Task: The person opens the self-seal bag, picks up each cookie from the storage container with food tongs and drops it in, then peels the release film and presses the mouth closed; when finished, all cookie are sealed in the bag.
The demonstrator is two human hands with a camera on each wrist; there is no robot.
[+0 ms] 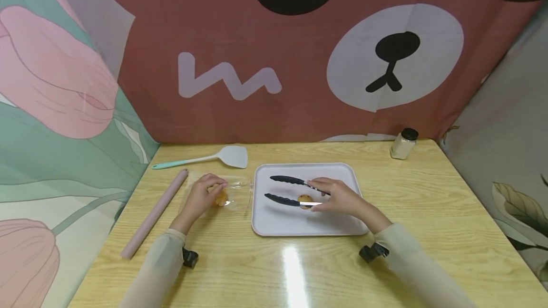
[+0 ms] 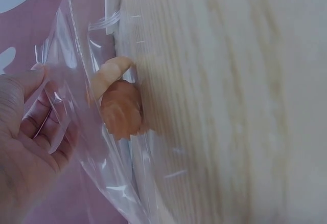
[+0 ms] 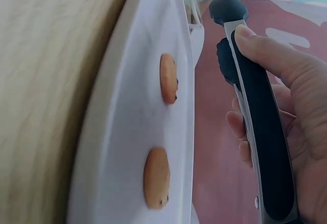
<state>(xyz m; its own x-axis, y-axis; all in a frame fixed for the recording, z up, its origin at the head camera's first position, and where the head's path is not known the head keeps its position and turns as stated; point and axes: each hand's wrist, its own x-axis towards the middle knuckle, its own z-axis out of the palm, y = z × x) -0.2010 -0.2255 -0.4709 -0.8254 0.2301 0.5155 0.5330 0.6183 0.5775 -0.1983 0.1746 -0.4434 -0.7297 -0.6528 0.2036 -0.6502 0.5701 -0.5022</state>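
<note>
My left hand pinches the upper side of a clear plastic bag between thumb and fingers. Inside the bag lie orange-brown, wavy-edged pieces that look like small pastries. My right hand holds black and silver tongs above the white tray; their two arms stand apart with nothing between the tips. Two round cookies with dark bits, a farther cookie and a nearer cookie, rest on the tray in the right wrist view. From the head, the tongs and right hand partly cover them.
A white spatula with a mint handle lies behind the bag. Left of the bag is a pink rolling-pin-like rod. A black-capped jar of pale contents stands at the back right. Cloth printed with a bear hangs behind the wooden table.
</note>
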